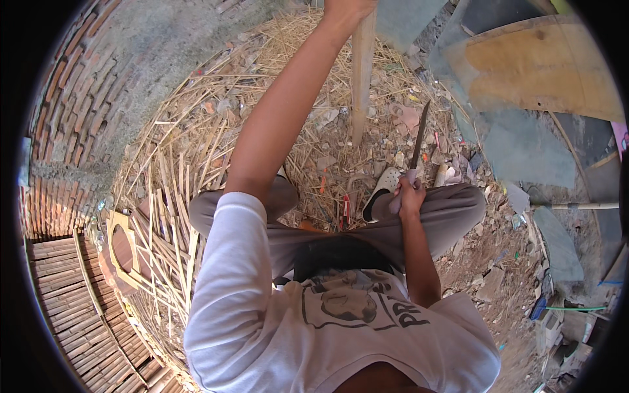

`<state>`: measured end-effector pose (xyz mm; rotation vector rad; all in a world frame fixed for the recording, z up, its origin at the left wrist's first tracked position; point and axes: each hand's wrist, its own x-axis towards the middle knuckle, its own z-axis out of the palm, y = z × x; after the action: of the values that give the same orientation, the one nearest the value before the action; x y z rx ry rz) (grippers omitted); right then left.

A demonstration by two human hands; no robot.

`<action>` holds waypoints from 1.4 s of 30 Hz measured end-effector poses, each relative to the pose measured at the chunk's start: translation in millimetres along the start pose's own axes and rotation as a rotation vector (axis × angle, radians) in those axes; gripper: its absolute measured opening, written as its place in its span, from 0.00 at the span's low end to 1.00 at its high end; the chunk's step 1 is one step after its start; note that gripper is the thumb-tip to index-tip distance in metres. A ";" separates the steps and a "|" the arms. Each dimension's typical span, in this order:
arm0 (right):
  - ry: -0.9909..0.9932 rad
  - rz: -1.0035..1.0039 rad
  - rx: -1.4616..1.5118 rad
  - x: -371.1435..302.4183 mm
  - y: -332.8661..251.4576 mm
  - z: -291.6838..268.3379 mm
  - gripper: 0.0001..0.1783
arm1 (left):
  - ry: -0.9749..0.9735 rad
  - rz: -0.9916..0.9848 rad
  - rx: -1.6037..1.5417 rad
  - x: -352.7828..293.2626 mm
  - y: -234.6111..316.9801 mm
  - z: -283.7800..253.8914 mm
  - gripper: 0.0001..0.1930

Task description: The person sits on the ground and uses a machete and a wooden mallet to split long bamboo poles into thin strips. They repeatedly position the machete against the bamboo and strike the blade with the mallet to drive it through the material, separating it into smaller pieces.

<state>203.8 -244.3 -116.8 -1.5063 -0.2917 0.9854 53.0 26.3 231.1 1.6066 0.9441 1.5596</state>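
Observation:
My left arm reaches far forward, and my left hand (349, 8) is closed at the upper end of a flat, pale strip of bamboo or wood (362, 78); the picture's edge cuts off part of the hand. The strip stands nearly upright, its lower end near the littered ground. In my right hand (411, 198), resting by my right knee, is a long knife (420, 139), gripped by its pale handle. Its dark narrow blade points forward and slightly right, apart from the strip. A light clog with holes (382, 190) shows on my foot beside the right hand.
Straw and shavings (262, 72) cover the ground ahead. Split bamboo sticks (169, 229) lie at left beside a yellow cut-out frame (124, 249) and a bamboo slat surface (72, 295). A brick wall (78, 118) rises far left; large sheets (544, 65) lean at right.

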 end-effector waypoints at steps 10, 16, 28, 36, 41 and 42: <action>-0.255 -0.218 0.090 -68.8 -125.8 -0.3 0.02 | -0.181 -0.057 -0.202 -36.0 -12.9 10.4 0.10; -0.195 -0.653 -0.293 -140.0 -269.8 -5.9 0.04 | -0.109 0.014 -0.147 -58.2 -23.6 23.3 0.08; -0.370 -0.631 -0.768 -179.5 -358.8 16.8 0.04 | -0.080 0.084 -0.146 -92.1 1.1 27.2 0.11; -0.576 -0.131 -0.519 -192.0 -377.0 12.0 0.05 | -0.177 0.048 -0.228 -94.2 -2.3 20.5 0.09; -0.529 -0.363 -0.521 -192.0 -359.1 14.2 0.05 | -0.326 0.042 -0.299 -86.3 -9.8 13.6 0.08; -0.430 -0.574 -0.650 -189.3 -352.5 15.9 0.05 | -0.330 0.044 -0.300 -87.2 -9.5 14.2 0.07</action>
<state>204.5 -286.8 281.3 -1.6120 -1.3777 0.7605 66.0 -44.9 179.4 1.6089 0.4760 1.3351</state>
